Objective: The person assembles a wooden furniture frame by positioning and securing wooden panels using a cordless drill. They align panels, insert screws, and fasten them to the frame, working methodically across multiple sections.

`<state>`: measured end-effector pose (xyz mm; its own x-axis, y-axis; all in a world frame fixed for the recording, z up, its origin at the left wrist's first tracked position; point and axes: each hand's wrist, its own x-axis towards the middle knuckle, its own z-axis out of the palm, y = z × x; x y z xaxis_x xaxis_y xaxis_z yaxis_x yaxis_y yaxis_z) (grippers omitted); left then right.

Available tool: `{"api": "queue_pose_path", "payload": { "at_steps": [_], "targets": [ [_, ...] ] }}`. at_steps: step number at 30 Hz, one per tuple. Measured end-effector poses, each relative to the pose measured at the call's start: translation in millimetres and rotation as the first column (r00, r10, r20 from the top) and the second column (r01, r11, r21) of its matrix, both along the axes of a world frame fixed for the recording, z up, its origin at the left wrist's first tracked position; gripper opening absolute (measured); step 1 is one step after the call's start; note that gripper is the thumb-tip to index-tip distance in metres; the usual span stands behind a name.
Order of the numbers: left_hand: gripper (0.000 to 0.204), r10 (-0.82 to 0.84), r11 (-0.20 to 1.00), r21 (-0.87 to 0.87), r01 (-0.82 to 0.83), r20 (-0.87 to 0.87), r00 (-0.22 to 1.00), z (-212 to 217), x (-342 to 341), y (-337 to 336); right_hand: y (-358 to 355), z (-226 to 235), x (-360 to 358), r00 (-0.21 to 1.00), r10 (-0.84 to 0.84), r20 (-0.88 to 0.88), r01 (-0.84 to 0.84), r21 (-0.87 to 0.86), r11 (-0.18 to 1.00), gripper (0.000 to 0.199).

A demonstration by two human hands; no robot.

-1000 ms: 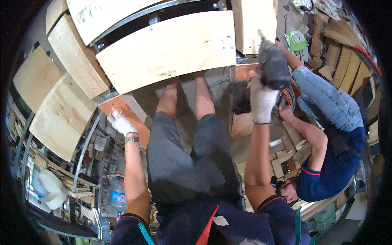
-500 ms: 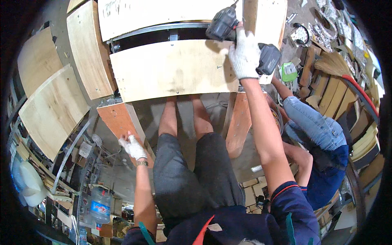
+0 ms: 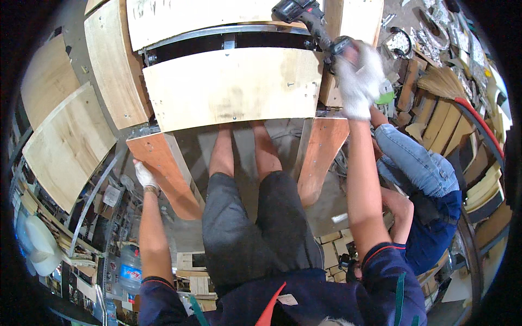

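Head view. The right hand (image 3: 356, 81), in a white work glove, is closing around the grip of a dark cordless drill (image 3: 307, 19) at about 1 o'clock in the frame. The drill body is pointing toward 11 o'clock, and its front end is lying over the upper right corner of a pale plywood panel (image 3: 234, 87). The glove is blurred, so the finger positions cannot be read exactly.

The left hand (image 3: 145, 176), also gloved in white, is resting at about 9 o'clock against the edge of a reddish-brown board (image 3: 166, 168) that is slanting down from the panel's lower left corner. The fingers are curling on the board; whether they are gripping it fully cannot be told.

A second reddish-brown board (image 3: 321, 157) is standing under the panel's lower right corner. The person's bare legs are extending between the two boards, beneath the panel.

A metal band (image 3: 228, 31) is running along the dark gap above the panel. Further plywood sheets (image 3: 65, 144) are lying at 9 to 10 o'clock. At 3 o'clock, another person in blue jeans (image 3: 416, 163) is crouching just beside the right arm. A water bottle (image 3: 129, 269) is standing at 7 o'clock.
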<state>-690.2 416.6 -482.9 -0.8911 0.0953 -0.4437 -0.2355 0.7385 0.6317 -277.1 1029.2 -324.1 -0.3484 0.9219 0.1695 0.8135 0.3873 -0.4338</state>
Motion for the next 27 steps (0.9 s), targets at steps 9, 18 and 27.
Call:
{"api": "queue_pose_path", "payload": {
  "at_steps": [9,18,27],
  "targets": [
    [0.051,0.178,0.934,0.086,-0.348,0.730,0.660,-41.3,-45.5,49.5,-174.8,-185.5,380.2,0.163,-0.986,0.028,0.379,-0.925,0.036,0.039],
    [0.052,0.101,0.964,0.106,-0.243,0.703,0.704,-29.5,-63.4,11.3,-198.0,-192.7,332.8,0.211,-0.971,0.116,0.083,-0.991,-0.100,0.056],
    [0.058,0.260,0.927,-0.008,-0.375,0.735,0.626,-13.6,-48.6,39.0,-200.5,-184.4,336.7,0.199,-0.964,0.176,0.179,-0.974,-0.141,0.059]
  ]
}}
